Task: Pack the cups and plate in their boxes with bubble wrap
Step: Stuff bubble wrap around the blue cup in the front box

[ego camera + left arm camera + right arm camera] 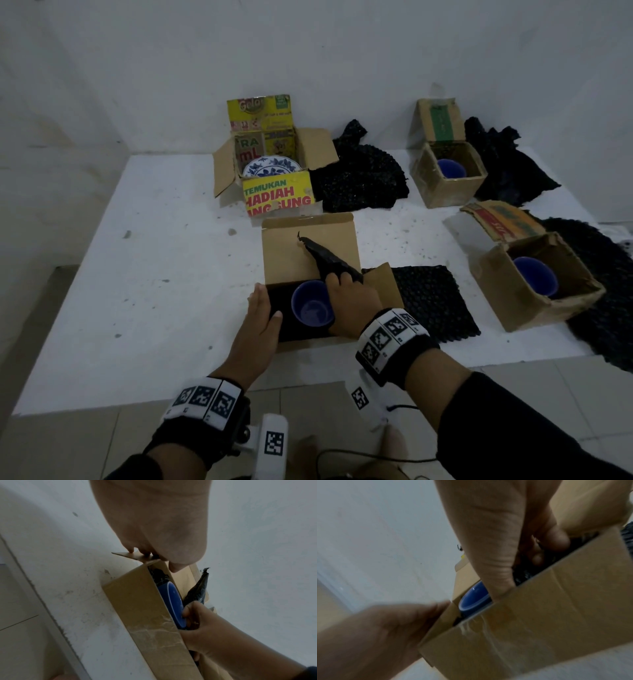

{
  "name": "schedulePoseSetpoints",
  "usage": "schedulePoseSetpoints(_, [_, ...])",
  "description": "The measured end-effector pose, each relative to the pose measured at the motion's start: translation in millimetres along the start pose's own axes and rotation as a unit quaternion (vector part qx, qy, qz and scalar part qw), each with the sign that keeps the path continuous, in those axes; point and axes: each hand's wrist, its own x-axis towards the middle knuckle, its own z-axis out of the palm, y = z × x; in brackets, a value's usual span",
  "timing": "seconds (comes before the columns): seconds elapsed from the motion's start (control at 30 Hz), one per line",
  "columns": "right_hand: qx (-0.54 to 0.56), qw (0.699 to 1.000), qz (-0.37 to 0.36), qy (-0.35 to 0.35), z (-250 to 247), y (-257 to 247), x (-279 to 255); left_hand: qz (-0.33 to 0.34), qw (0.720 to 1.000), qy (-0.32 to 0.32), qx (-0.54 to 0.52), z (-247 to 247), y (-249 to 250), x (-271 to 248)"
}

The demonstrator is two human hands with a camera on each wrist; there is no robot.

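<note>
A brown cardboard box point(308, 246) stands open near the table's front edge, lid flap up at the back. Inside it a blue cup point(312, 305) sits upright on black bubble wrap point(322, 255), one corner of which sticks up over the flap. My left hand point(262, 315) lies flat against the box's left wall, fingers straight, thumb over the rim. My right hand point(352, 298) reaches into the box to the right of the cup, its fingers curled round the bubble wrap point(522, 574). In the left wrist view the right hand point(190, 618) touches the cup point(171, 601).
A yellow printed box point(277, 195) holds a blue-and-white plate point(272, 167) at the back. Two more brown boxes point(445, 192) point(513, 301) with blue cups stand on the right. Black bubble wrap sheets point(359, 178) point(431, 298) lie between them. A wall runs behind the table.
</note>
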Motion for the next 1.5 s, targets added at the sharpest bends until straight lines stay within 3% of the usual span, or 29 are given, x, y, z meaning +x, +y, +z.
schedulePoseSetpoints(0.13, [0.067,0.996,-0.038,-0.054,-17.4,8.7,-4.0,0.005,1.000,-0.006,-0.002,-1.4,0.7,-0.5])
schedulePoseSetpoints(0.27, [0.049,0.995,-0.053,0.065,-23.9,8.8,-16.0,0.007,1.000,-0.004,-0.002,-1.2,-0.1,0.0])
schedulePoseSetpoints(0.4, [0.084,0.993,-0.080,-0.012,3.4,6.1,-27.9,0.012,1.000,-0.007,-0.004,-0.9,-1.4,-1.0])
schedulePoseSetpoints(0.77, [0.263,0.964,0.018,0.029,41.1,1.2,-19.1,0.028,1.000,-0.006,-0.012,-1.6,-1.6,-2.6])
schedulePoseSetpoints(0.83, [0.277,0.960,0.048,-0.003,33.5,-1.2,-14.5,0.026,0.999,-0.006,-0.018,-1.2,-2.4,-2.0])
schedulePoseSetpoints(0.97, [0.367,0.923,0.093,-0.066,4.7,-0.5,0.5,0.020,0.999,-0.015,-0.028,-1.5,-4.3,-0.2])
schedulePoseSetpoints(1.03, [0.326,0.942,0.071,-0.034,-1.7,3.8,2.0,0.023,0.999,-0.019,-0.031,-2.2,-4.9,0.2])
schedulePoseSetpoints(1.13, [0.118,0.990,0.035,0.072,-4.9,7.0,-10.0,0.027,0.999,-0.018,-0.035,-3.4,-6.8,1.2])
schedulePoseSetpoints(1.2, [0.053,0.975,-0.018,0.215,-3.9,5.6,-23.1,0.028,0.999,-0.018,-0.031,-2.8,-6.9,0.3])
schedulePoseSetpoints(1.27, [0.071,0.951,-0.096,0.286,0.0,2.5,-30.7,0.032,0.999,-0.016,-0.032,-2.1,-6.9,0.0])
schedulePoseSetpoints(1.37, [-0.004,0.958,-0.190,0.213,15.6,7.4,-26.5,0.038,0.999,-0.012,-0.026,-1.4,-7.6,0.3])
schedulePoseSetpoints(1.5, [-0.038,0.987,-0.106,0.112,24.8,18.8,-17.1,0.034,0.999,-0.012,-0.021,-1.3,-6.0,0.0])
